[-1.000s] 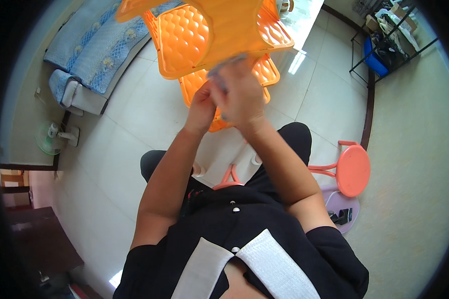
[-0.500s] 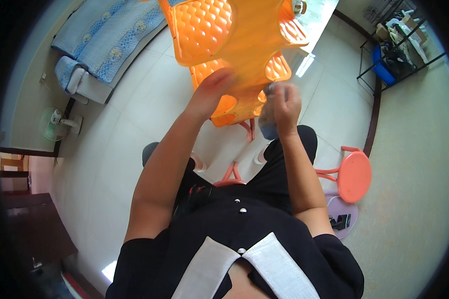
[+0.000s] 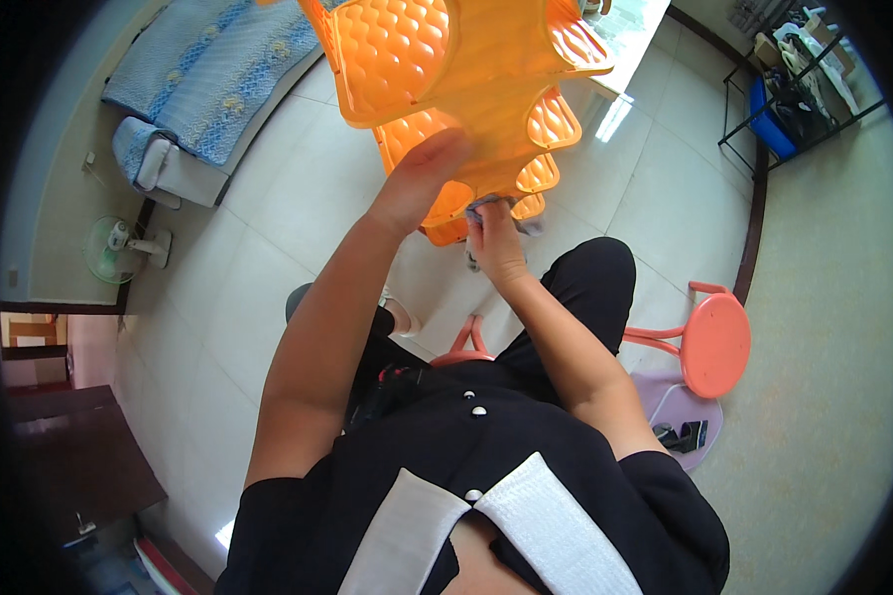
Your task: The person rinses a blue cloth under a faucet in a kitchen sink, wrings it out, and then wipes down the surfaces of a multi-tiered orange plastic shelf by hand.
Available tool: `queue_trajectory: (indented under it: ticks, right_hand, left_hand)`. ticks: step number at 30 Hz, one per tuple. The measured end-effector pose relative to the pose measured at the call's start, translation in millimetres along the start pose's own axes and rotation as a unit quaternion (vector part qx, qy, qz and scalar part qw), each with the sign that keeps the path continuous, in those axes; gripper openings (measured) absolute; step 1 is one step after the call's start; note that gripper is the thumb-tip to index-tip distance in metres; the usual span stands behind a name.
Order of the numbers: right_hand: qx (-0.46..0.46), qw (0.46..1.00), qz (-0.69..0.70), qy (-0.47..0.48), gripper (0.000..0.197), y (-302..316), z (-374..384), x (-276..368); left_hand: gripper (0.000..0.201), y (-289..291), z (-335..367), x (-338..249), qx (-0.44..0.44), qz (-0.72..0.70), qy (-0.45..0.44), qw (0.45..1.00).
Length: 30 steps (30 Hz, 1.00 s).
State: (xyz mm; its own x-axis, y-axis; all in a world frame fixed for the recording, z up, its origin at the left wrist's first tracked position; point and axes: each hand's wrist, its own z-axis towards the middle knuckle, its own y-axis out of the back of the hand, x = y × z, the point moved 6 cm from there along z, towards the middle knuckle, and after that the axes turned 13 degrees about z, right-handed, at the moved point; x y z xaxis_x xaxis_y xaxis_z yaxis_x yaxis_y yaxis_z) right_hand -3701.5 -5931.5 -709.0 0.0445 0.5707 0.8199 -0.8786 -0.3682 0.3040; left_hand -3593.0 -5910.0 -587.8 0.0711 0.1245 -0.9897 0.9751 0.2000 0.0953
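A tall orange plastic rack [image 3: 501, 109] with several quilted-pattern tiers stands in front of me, its smooth curved side panel facing me. My left hand [image 3: 419, 183] grips that panel's left edge at a narrow part; some of its fingers are hidden. Lower down, my right hand [image 3: 496, 238] is closed around a grey cloth [image 3: 488, 203]. The cloth is pressed against the rack's lower part, near the bottom tiers, and a loose end hangs from it.
A coral stool [image 3: 716, 345] stands at the right beside a lilac basin [image 3: 700, 451] with dark items. Far left are a blue-covered sofa [image 3: 208, 79] and a white fan [image 3: 119, 243]. A black metal rack [image 3: 779, 109] stands far right, and a table [image 3: 635, 40] is behind the orange rack.
My right hand has moved left and slightly down with the grey cloth, from the rack's right side onto its lower part. My left hand stays nearly where it was.
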Motion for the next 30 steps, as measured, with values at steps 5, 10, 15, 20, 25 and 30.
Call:
queue_trajectory:
  ticks: [5, 10, 15, 20, 25, 30]
  right_hand:
    - [-0.097, 0.992, 0.063, 0.054, 0.020, 38, 20, 44]
    - [-0.092, 0.985, 0.047, 0.141, 0.024, 26, 48, 61]
    - [-0.046, 0.999, -0.017, 0.013, 0.017, 13, 4, -25]
    - [-0.126, 0.986, 0.077, -0.078, 0.012, 31, 1, -34]
    - [-0.131, 0.984, 0.121, 0.012, 0.011, 33, 31, 28]
    - [-0.106, 0.993, 0.046, 0.020, 0.013, 22, 23, 2]
  left_hand:
    - [0.037, 0, -4, -5, -0.012, 0.035, -0.001, 0.999]
    - [0.035, -1, 0, -1, -0.022, 0.039, -0.018, 0.999]
    - [0.035, -6, -4, -13, -0.036, 0.067, 0.019, 0.997]
    - [0.035, -1, -2, -4, -0.054, 0.048, 0.003, 0.997]
    - [0.033, -1, -6, -6, -0.035, 0.022, 0.022, 0.999]
    - [0.032, -3, 2, -8, -0.065, 0.070, -0.018, 0.995]
